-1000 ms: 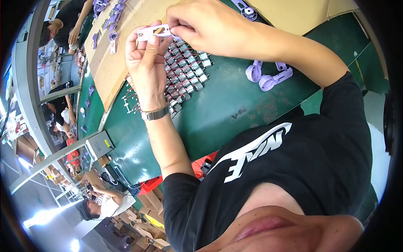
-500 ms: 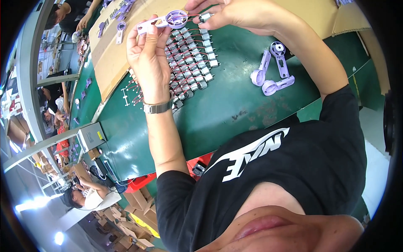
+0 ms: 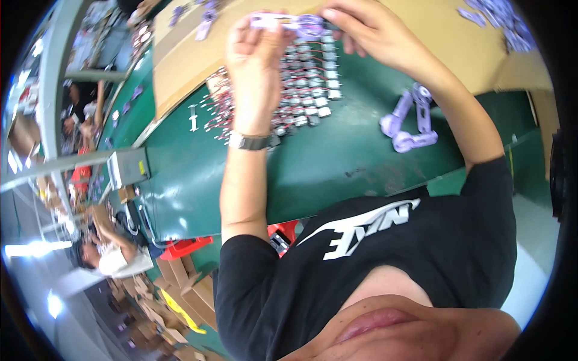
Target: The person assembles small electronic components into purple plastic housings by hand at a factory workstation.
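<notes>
My left hand (image 3: 257, 57) grips a light purple plastic casing (image 3: 288, 23) by its slotted handle, with the ring-shaped end pointing right. At that ring, my right hand (image 3: 368, 29) is closed in a pinch on a small motor (image 3: 329, 25), mostly hidden by the fingers and blurred. Below both hands, rows of small silver motors (image 3: 307, 84) with red wires lie close together on the green table (image 3: 205, 186). Three more purple casings (image 3: 414, 141) rest on the table to the right, forming a rough triangle.
Cardboard (image 3: 186, 66) covers the far part of the table, with purple parts (image 3: 208, 21) on it. Another heap of purple parts (image 3: 503, 24) is at the far right. A grey metal box (image 3: 128, 166) stands at the left edge. Other people work farther left.
Both hands have shifted right in view with the casing. My right fingers have come to the ring end, so the motor has moved closer to it. The whole view has also shifted.
</notes>
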The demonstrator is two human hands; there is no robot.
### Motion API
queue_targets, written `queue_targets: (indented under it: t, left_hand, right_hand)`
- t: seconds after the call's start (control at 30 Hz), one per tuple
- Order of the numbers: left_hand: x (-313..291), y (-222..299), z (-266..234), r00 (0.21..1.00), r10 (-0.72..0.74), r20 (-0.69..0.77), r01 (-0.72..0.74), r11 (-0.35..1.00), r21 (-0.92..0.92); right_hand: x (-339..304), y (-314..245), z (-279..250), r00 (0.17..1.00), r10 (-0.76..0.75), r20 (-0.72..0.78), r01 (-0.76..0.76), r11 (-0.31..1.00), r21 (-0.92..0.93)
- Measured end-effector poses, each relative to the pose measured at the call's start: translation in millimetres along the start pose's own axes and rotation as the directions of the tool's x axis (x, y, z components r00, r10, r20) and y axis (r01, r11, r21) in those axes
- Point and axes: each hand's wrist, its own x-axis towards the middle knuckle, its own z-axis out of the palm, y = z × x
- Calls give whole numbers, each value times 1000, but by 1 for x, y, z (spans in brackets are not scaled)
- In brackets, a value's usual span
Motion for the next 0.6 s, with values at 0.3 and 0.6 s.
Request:
queue_targets:
  t: [0.3, 0.6]
  left_hand:
    - [-3, -6, 11, 998, 47, 33, -49, 997, 60]
    - [-6, -12, 17, 994, -6, 105, -13, 983, 182]
  right_hand:
    - [-7, 30, -2, 941, -330, -76, 275, 876, -397]
    - [-12, 12, 2, 991, -112, -66, 97, 976, -194]
